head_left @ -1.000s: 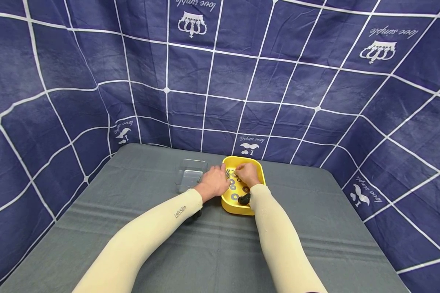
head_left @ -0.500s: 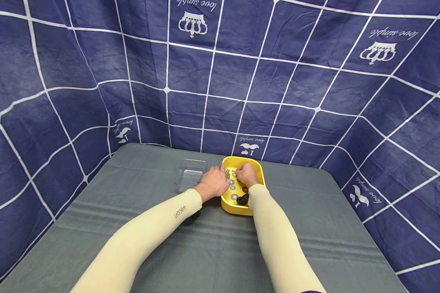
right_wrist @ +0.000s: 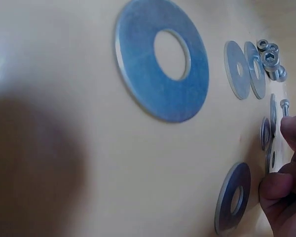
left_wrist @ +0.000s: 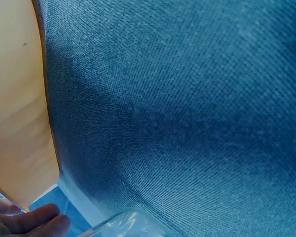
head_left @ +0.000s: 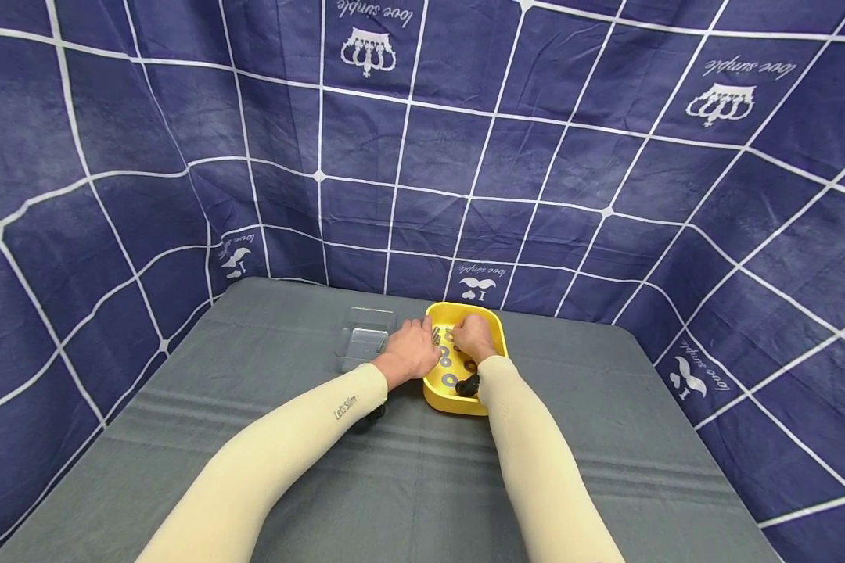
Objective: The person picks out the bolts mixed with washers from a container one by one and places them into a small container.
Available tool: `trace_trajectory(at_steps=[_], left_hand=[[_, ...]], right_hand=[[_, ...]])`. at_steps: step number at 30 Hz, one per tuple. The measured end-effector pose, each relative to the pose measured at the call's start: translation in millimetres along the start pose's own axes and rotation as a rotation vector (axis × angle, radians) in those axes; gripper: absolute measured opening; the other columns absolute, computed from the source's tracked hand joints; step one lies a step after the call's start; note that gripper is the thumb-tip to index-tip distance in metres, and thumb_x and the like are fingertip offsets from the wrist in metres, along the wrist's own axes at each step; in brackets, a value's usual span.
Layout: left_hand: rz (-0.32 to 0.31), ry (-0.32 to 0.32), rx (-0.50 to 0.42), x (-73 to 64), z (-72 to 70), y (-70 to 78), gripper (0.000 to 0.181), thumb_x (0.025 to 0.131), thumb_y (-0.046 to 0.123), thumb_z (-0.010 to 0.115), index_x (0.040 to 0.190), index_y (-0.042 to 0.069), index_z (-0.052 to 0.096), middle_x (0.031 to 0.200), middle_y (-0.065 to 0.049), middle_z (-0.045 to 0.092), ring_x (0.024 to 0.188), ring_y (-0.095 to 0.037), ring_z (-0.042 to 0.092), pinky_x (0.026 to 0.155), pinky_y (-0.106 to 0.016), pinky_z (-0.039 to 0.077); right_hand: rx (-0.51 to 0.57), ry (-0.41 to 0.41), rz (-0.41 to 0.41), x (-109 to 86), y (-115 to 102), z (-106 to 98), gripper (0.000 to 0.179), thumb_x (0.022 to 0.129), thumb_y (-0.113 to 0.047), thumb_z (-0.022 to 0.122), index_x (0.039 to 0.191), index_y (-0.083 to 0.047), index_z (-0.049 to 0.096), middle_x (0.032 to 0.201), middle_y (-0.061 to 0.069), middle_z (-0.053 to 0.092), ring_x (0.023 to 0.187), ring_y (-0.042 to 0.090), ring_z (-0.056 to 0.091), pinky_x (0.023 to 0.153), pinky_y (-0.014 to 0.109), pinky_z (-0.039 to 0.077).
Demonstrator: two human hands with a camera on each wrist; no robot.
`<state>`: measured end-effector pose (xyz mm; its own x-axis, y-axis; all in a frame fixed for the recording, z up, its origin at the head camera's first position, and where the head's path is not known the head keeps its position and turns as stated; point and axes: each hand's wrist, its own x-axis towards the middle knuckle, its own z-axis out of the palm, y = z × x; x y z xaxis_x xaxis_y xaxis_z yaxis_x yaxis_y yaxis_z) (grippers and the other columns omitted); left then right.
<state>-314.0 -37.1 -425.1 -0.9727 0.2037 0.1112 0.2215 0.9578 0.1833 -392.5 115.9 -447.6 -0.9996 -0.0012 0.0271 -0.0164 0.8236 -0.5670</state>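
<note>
Rim of yellow bin [head_left: 452, 402]: gripping with left hand [head_left: 412, 348]; curling right hand [head_left: 474, 337] by screw [right_wrist: 285, 104], not showing whether pinching.

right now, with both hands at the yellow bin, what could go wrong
The small screw at the right hand could get knocked aside. Several washers lie flat in the yellow bin, so they may be hard to lift. The left hand, beside the clear container, might nudge it.

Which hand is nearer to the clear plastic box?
Left: the left hand is close beside the clear box; the right hand is farther, inside the yellow bin.
</note>
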Motion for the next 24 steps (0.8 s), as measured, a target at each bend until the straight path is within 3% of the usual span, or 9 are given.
trace_trajectory(at_steps=[11,24], left_hand=[[0.004,-0.012,0.01,2.7,-0.3,-0.2,0.068,0.096,0.039,0.056,0.146,-0.002,0.038,0.125,-0.02,0.058,0.118,-0.034,0.054,0.097,-0.046,0.052],[0.03,-0.017,0.066,2.4,-6.7,1.4,0.066,0.096,0.042,0.058,0.141,-0.003,0.043,0.12,-0.02,0.057,0.115,-0.033,0.053,0.095,-0.045,0.053]], right_hand=[[-0.056,-0.026,-0.066,-2.9,-7.4,-6.5,0.031,0.095,-0.013,0.056,0.064,-0.008,0.059,0.061,0.003,0.053,0.053,0.017,0.053,0.048,0.025,0.042],[-0.125,-0.015,-0.156,-15.4,-10.7,-26.5,0.029,0.093,-0.011,0.056,0.065,-0.009,0.063,0.068,0.002,0.059,0.066,0.02,0.056,0.063,0.029,0.044]])
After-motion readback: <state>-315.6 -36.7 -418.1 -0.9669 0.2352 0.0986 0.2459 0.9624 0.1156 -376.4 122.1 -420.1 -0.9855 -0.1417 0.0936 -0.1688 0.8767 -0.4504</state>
